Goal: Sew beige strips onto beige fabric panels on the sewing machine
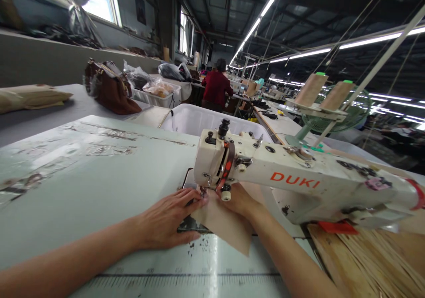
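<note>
A white sewing machine [299, 183] marked DUKI stands on the pale green table [83, 178]. A tan piece of fabric [229, 229] lies under its needle area. My left hand [168, 220] lies flat on the table with fingers stretched out, fingertips pressing the fabric's left edge beside the presser foot. My right hand [237, 198] reaches under the machine head and rests on the fabric; its fingers are mostly hidden by the machine.
A white plastic bin [199, 118] stands behind the machine. A brown handbag [111, 87] and bags sit at the back left. Two thread cones [323, 92] and a green fan [335, 116] stand at right. A stack of tan strips [375, 262] lies at lower right. A person in red [216, 87] works far off.
</note>
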`<action>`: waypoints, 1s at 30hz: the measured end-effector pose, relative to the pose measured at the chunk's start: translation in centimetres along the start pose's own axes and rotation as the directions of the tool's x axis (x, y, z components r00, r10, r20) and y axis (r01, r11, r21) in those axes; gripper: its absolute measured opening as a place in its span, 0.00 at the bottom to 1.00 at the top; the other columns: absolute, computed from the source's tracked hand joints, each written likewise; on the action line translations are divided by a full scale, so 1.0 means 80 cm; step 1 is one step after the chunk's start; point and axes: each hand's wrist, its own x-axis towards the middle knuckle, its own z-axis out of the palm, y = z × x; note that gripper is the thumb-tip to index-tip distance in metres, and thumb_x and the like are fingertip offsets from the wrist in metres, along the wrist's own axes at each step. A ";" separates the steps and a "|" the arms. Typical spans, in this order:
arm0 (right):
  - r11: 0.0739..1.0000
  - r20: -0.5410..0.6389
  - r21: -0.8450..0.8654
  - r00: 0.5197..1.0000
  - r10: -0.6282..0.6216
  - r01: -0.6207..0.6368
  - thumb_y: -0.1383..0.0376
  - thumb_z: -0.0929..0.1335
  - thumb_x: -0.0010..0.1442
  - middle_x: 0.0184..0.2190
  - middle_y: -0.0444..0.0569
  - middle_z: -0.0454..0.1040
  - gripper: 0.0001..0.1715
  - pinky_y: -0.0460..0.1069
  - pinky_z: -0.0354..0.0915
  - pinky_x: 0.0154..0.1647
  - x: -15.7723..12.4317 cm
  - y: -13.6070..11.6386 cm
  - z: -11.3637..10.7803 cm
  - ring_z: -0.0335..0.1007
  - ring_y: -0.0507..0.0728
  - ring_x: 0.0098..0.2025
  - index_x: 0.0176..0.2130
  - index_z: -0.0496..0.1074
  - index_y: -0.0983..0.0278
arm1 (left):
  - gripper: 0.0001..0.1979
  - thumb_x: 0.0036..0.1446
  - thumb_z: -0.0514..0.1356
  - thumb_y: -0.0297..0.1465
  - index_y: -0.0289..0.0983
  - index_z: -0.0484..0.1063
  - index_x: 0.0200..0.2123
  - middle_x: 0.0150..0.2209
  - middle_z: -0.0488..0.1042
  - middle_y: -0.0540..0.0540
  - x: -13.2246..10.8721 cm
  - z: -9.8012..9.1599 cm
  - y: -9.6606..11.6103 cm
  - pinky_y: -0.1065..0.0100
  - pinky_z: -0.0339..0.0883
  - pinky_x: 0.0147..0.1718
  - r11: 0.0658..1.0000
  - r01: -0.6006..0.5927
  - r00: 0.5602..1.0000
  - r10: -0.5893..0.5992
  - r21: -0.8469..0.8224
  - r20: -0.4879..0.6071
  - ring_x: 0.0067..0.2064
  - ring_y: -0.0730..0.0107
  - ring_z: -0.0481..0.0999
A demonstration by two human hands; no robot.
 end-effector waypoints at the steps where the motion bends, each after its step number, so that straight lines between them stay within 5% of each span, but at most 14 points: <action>1: 1.000 0.000 -0.010 1.000 -0.004 0.004 0.69 0.68 0.62 0.43 0.48 0.80 0.09 0.49 0.69 0.49 0.009 0.003 0.001 0.76 0.57 0.45 0.39 0.79 0.62 | 0.34 0.62 0.61 0.43 0.39 0.57 0.68 0.60 0.64 0.38 0.001 -0.003 0.001 0.49 0.58 0.64 1.000 -0.002 1.000 0.002 0.009 0.008 0.63 0.48 0.63; 4: 0.996 -0.028 -0.078 0.999 0.034 -0.036 0.68 0.69 0.61 0.45 0.50 0.80 0.10 0.51 0.68 0.53 0.011 -0.002 0.010 0.75 0.59 0.47 0.43 0.79 0.62 | 0.29 0.66 0.58 0.42 0.39 0.60 0.66 0.60 0.65 0.39 0.001 -0.013 0.002 0.49 0.55 0.65 0.999 -0.018 1.000 0.018 0.031 0.008 0.63 0.49 0.64; 10: 0.954 -0.132 -0.219 0.975 0.181 -0.207 0.68 0.66 0.65 0.49 0.68 0.75 0.15 0.67 0.63 0.57 -0.056 -0.048 0.019 0.68 0.72 0.57 0.46 0.78 0.74 | 0.18 0.69 0.54 0.38 0.41 0.71 0.58 0.56 0.73 0.44 -0.001 -0.020 -0.012 0.55 0.57 0.64 1.000 0.001 0.999 -0.001 0.003 -0.034 0.58 0.56 0.71; 16: 0.993 -0.072 -0.075 0.994 0.087 -0.092 0.66 0.58 0.71 0.66 0.54 0.62 0.28 0.70 0.50 0.67 -0.078 -0.065 0.044 0.55 0.64 0.68 0.68 0.58 0.63 | 0.26 0.64 0.58 0.33 0.37 0.63 0.64 0.65 0.64 0.41 -0.006 -0.001 -0.016 0.57 0.56 0.66 0.997 -0.073 0.996 0.072 -0.005 -0.048 0.66 0.56 0.62; 23: 0.996 -0.080 -0.005 0.992 0.093 -0.094 0.62 0.55 0.73 0.67 0.51 0.59 0.28 0.72 0.43 0.69 -0.081 -0.063 0.057 0.49 0.64 0.71 0.69 0.57 0.61 | 0.24 0.64 0.58 0.31 0.37 0.64 0.63 0.64 0.65 0.39 -0.012 0.011 -0.014 0.57 0.64 0.63 0.997 -0.081 0.984 0.079 -0.007 -0.162 0.64 0.55 0.66; 30: 0.994 -0.096 -0.027 0.990 0.107 -0.110 0.62 0.55 0.74 0.65 0.54 0.63 0.28 0.73 0.44 0.69 -0.073 -0.063 0.057 0.52 0.64 0.70 0.69 0.57 0.63 | 0.24 0.64 0.59 0.33 0.37 0.65 0.62 0.64 0.66 0.40 -0.009 0.010 -0.024 0.59 0.62 0.64 0.998 -0.065 0.984 0.069 0.024 -0.166 0.65 0.57 0.66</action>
